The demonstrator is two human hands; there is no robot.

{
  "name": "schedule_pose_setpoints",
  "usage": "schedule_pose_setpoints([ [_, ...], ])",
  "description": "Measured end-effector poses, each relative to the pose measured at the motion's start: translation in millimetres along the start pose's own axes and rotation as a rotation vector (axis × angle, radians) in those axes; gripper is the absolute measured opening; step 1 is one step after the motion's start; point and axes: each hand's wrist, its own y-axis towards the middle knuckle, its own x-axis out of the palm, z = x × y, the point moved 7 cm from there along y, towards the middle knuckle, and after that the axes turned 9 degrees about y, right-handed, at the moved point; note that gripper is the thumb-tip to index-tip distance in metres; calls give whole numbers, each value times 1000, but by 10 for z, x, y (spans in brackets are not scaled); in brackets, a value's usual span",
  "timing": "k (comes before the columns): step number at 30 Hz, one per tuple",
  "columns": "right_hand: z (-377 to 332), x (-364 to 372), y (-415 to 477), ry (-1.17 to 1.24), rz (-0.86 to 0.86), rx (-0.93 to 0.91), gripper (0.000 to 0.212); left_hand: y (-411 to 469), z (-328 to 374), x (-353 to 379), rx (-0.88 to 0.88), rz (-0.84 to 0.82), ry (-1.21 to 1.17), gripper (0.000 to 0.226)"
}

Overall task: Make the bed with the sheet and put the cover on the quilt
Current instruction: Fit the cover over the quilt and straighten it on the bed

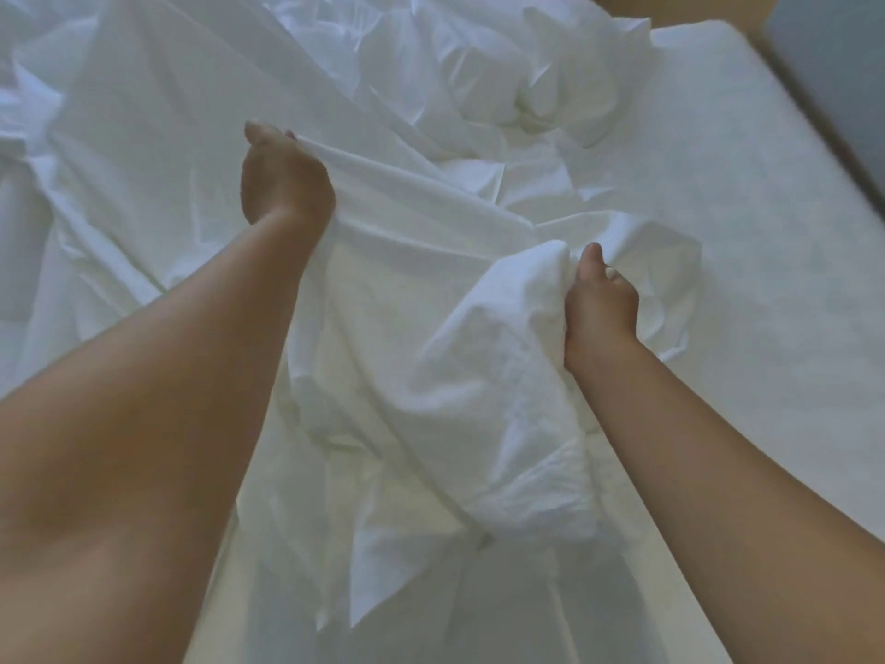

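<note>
Head cam: left hand [282, 177] pinches a thin crumpled white cotton sheet [407, 242] edge, right hand [601, 309] fists a bunched corner, lifted probably to spread it over the bare white mattress [766, 208].

white fabric [421, 242] unidentifiable, mattress [766, 208] cropped right

Your left hand [282, 179] and right hand [601, 309] are bare, and so are both forearms, uncovered all the way to the picture's lower edge. Your left forearm [158, 400] looks broad and smooth in the view, and your right forearm [718, 448] looks slimmer. Your thumbnails look short. The soft focus hides any finer detail.
</note>
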Motion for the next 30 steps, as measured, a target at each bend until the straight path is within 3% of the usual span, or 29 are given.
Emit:
schedule_pose_setpoints([
  [3, -17, 136, 54, -2, -81, 50, 35, -374, 165, 275, 258, -178, 257, 61],
  [6, 110, 178, 101, 71, -165, 199, 37, -808, 161, 462, 378, -337, 514, 96],
  [8, 212, 189, 100, 162, -200, 314, 36, -999, 100, 538, 413, -334, 622, 100],
  [12, 298, 192, 155, 188, -191, 362, 49, -1286, 160, 615, 545, -142, 685, 101],
  [14, 311, 177, 182, 185, -174, 367, 45, -1404, 230, 604, 615, -61, 606, 95],
  [18, 296, 98, 213, 150, -151, 378, 42, -1493, 182, 941, 764, -355, 539, 39],
  [20, 272, 85, 244, 166, -155, 367, 44, -1464, 219, 967, 879, -268, 419, 24],
  [22, 190, 10, 333, 45, -111, 209, 40, -1281, 299, 835, 835, -126, 241, 18],
  [25, -53, -80, 491, -508, -32, -270, 50, -905, 489, 675, 644, -92, 163, 27],
  [26, -74, -63, 515, -600, -19, -303, 48, -793, 576, 685, 647, -80, 222, 29],
  [30, -201, 32, 487, -528, -69, -273, 51, -478, 612, 850, 646, -83, 459, 32],
])
